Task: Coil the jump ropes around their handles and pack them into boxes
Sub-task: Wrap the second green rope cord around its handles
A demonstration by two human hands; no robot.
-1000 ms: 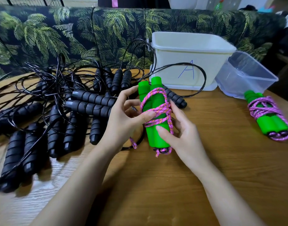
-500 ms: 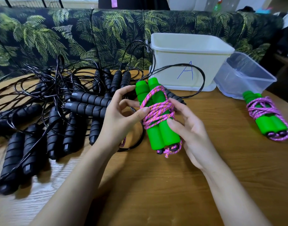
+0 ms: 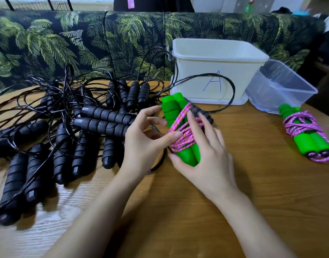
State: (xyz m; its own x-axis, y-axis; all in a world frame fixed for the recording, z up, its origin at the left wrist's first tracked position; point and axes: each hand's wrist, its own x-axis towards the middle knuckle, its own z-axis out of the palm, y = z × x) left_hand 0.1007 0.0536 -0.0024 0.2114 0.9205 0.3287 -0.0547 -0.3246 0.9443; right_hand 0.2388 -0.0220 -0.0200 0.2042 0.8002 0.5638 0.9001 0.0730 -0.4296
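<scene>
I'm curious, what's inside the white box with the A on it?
In the white box only pale inner walls show near the rim. Its front wall hides the bottom, so any ropes inside can't be seen.

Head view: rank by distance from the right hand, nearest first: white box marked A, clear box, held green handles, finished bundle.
1. held green handles: centre, in the right hand grip.
2. white box marked A: just behind the hand, centre-right.
3. clear box and finished bundle: far right, next to each other, too close to call.
</scene>
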